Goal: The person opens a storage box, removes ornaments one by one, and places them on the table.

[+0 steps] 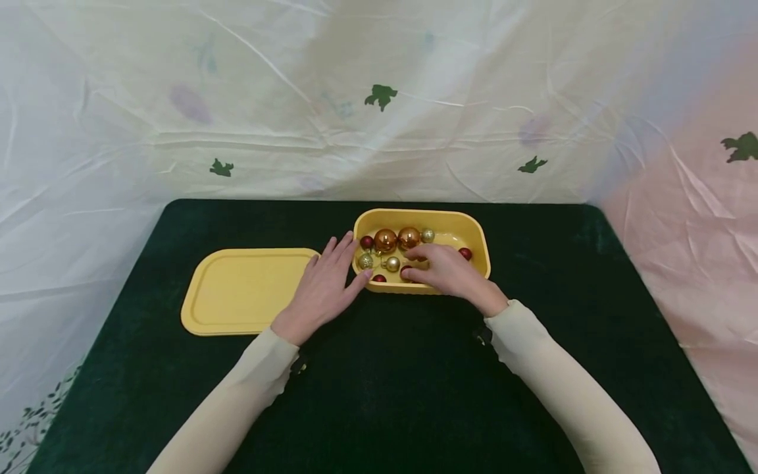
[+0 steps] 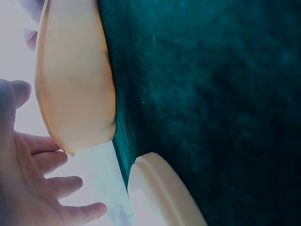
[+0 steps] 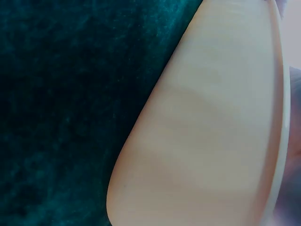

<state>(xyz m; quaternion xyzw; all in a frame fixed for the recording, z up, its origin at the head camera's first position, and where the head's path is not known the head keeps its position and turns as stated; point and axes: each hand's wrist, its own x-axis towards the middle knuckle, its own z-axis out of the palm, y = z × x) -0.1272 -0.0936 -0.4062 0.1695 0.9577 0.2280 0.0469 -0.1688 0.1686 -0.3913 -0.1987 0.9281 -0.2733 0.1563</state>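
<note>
A yellow box (image 1: 426,288) holds several Christmas baubles. Two large copper-gold baubles (image 1: 409,237) lie side by side toward its back; a smaller pale gold bauble (image 1: 393,264) is in front of them. My left hand (image 1: 322,283) rests along the box's left end, fingers extended and thumb at the front rim. In the left wrist view its fingers (image 2: 49,162) spread near the box corner. My right hand (image 1: 447,268) reaches over the front rim, thumb and fingers bent around a small dark red bauble (image 1: 405,270); I cannot tell whether they pinch it.
A yellow lid (image 1: 249,289) lies flat on the dark green tabletop (image 1: 379,395), left of the box. Another red bauble (image 1: 465,253) sits in the right part of the box. A light patterned cloth (image 1: 450,131) hangs behind the table.
</note>
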